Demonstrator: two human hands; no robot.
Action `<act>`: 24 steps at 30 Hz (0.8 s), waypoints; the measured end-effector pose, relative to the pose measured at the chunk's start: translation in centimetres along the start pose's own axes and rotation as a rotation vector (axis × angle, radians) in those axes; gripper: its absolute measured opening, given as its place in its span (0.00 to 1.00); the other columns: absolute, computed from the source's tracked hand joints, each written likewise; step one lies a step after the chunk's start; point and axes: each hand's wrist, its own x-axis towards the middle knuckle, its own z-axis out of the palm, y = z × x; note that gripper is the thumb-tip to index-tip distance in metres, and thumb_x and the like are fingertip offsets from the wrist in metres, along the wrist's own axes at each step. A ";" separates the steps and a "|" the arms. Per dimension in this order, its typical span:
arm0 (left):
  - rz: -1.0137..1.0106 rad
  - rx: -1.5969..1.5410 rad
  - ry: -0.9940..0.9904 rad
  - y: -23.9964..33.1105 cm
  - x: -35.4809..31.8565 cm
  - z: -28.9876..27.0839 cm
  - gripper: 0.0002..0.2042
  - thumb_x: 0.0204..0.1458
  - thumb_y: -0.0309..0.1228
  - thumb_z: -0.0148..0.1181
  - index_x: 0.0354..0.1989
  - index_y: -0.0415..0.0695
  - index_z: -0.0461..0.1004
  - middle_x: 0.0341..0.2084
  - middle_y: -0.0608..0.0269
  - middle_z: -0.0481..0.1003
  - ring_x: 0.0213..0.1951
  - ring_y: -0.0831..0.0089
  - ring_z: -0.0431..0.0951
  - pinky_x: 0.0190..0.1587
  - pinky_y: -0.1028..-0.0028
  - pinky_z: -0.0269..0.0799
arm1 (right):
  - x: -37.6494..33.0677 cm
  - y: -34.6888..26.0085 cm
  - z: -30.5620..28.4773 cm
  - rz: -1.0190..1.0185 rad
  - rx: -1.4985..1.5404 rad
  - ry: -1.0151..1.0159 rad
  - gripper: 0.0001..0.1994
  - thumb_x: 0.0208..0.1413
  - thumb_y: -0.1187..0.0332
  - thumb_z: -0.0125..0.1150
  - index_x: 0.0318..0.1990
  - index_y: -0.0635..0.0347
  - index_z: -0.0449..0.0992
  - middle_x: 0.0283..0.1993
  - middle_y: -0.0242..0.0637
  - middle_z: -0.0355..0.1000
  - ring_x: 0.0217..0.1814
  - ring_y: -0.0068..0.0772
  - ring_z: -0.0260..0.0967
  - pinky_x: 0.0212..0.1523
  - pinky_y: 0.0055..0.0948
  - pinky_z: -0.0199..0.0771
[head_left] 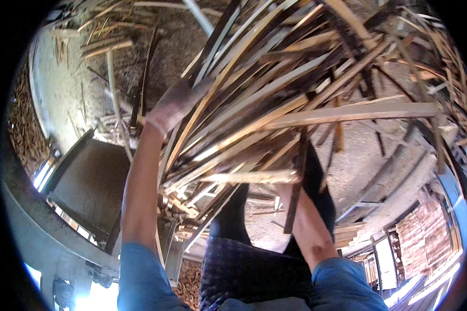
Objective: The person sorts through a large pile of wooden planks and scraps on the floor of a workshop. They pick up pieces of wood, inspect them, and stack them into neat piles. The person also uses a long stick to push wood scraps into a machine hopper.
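Note:
A big, loose bundle of thin wooden strips fans out in front of me, between my two arms. My left hand, in a pale work glove with a pinkish cuff, is pressed around the bundle's left side; its fingers are somewhat blurred against the strips. My right hand is hidden beneath the bundle, and only its bare forearm and blue sleeve show. One wider, pale board lies across the strips and sticks out to the right. A shorter piece crosses the near end.
A dark metal plate on a grey machine frame stands at my left. Offcuts lie on the dusty floor at the far left. More scrap strips are heaped at the far right, with stacked wood at the near right.

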 end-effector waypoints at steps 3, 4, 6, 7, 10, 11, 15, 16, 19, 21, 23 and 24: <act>0.078 0.059 0.125 2.3 -4.9 0.9 0.33 0.67 0.53 0.46 0.71 0.40 0.60 0.67 0.43 0.65 0.67 0.52 0.65 0.71 0.62 0.57 | -5.9 -1.2 0.1 0.019 0.016 -0.003 0.28 0.71 0.44 0.38 0.67 0.52 0.63 0.66 0.38 0.64 0.64 0.41 0.65 0.61 0.40 0.71; -0.112 0.027 0.029 6.6 -7.0 0.3 0.32 0.67 0.52 0.45 0.71 0.41 0.60 0.66 0.43 0.65 0.67 0.51 0.65 0.71 0.62 0.58 | -7.7 -2.0 -0.3 0.005 0.021 0.013 0.28 0.71 0.44 0.38 0.67 0.52 0.63 0.66 0.38 0.64 0.64 0.41 0.65 0.61 0.40 0.71; -0.082 0.083 0.052 6.7 -9.7 0.3 0.33 0.61 0.59 0.48 0.59 0.39 0.70 0.51 0.41 0.73 0.54 0.48 0.73 0.57 0.56 0.66 | -11.2 -3.0 0.0 0.015 0.042 0.003 0.28 0.71 0.44 0.39 0.67 0.53 0.63 0.66 0.38 0.64 0.64 0.41 0.65 0.61 0.40 0.71; 0.047 0.075 0.150 5.6 -10.4 0.5 0.34 0.59 0.61 0.51 0.53 0.37 0.75 0.43 0.40 0.77 0.46 0.47 0.78 0.49 0.54 0.70 | -12.6 -3.5 0.6 0.024 0.049 -0.012 0.28 0.71 0.44 0.39 0.67 0.53 0.63 0.66 0.38 0.64 0.64 0.41 0.65 0.61 0.39 0.70; 0.249 0.172 0.367 6.2 -13.0 1.9 0.25 0.63 0.49 0.56 0.54 0.37 0.76 0.38 0.40 0.80 0.37 0.48 0.81 0.42 0.55 0.75 | -17.0 -6.2 0.7 0.006 0.072 -0.020 0.29 0.71 0.43 0.39 0.68 0.53 0.63 0.67 0.38 0.64 0.65 0.41 0.65 0.62 0.39 0.70; 0.327 0.246 0.389 6.5 -13.9 2.0 0.21 0.63 0.41 0.56 0.57 0.37 0.74 0.40 0.40 0.80 0.38 0.48 0.80 0.45 0.57 0.74 | -18.3 -7.3 0.8 -0.006 0.076 -0.026 0.29 0.71 0.43 0.39 0.68 0.53 0.63 0.67 0.38 0.64 0.65 0.41 0.64 0.62 0.39 0.70; 0.362 -0.049 0.423 14.0 -20.0 -0.7 0.20 0.63 0.30 0.57 0.61 0.37 0.68 0.45 0.46 0.77 0.45 0.53 0.76 0.50 0.62 0.72 | -22.5 -10.7 3.5 -0.046 0.113 -0.102 0.29 0.70 0.43 0.39 0.68 0.53 0.63 0.67 0.38 0.63 0.65 0.41 0.64 0.62 0.39 0.69; 0.348 0.001 0.484 15.5 -21.6 -1.7 0.20 0.63 0.33 0.58 0.60 0.36 0.68 0.45 0.48 0.77 0.45 0.58 0.75 0.49 0.64 0.72 | -23.5 -11.8 4.7 -0.055 0.117 -0.135 0.29 0.70 0.43 0.39 0.68 0.53 0.63 0.68 0.38 0.63 0.66 0.41 0.64 0.63 0.39 0.69; 0.405 -0.091 0.505 21.7 -25.2 -4.4 0.22 0.62 0.41 0.59 0.56 0.34 0.70 0.43 0.55 0.77 0.42 0.71 0.73 0.47 0.68 0.71 | -25.9 -15.9 7.7 -0.150 0.132 -0.209 0.29 0.70 0.43 0.39 0.68 0.53 0.63 0.68 0.38 0.63 0.66 0.41 0.64 0.63 0.39 0.68; 0.503 -0.138 0.485 23.4 -27.6 -7.3 0.23 0.61 0.45 0.59 0.52 0.34 0.73 0.39 0.57 0.78 0.39 0.74 0.72 0.44 0.68 0.71 | -28.1 -18.5 10.3 -0.203 0.126 -0.262 0.29 0.70 0.43 0.39 0.68 0.53 0.63 0.68 0.38 0.62 0.66 0.41 0.63 0.63 0.39 0.68; 0.585 -0.129 0.529 25.8 -30.4 -9.9 0.24 0.60 0.47 0.60 0.49 0.35 0.75 0.35 0.59 0.77 0.37 0.76 0.72 0.42 0.68 0.71 | -29.9 -21.1 13.0 -0.258 0.126 -0.319 0.30 0.70 0.43 0.40 0.68 0.53 0.63 0.69 0.38 0.62 0.67 0.41 0.63 0.63 0.39 0.68; 0.594 -0.181 0.551 28.6 -32.7 -10.7 0.24 0.59 0.48 0.60 0.47 0.35 0.76 0.33 0.60 0.77 0.36 0.76 0.72 0.41 0.68 0.71 | -30.8 -22.2 13.8 -0.286 0.131 -0.331 0.30 0.70 0.43 0.40 0.68 0.53 0.63 0.69 0.38 0.62 0.67 0.41 0.63 0.63 0.39 0.68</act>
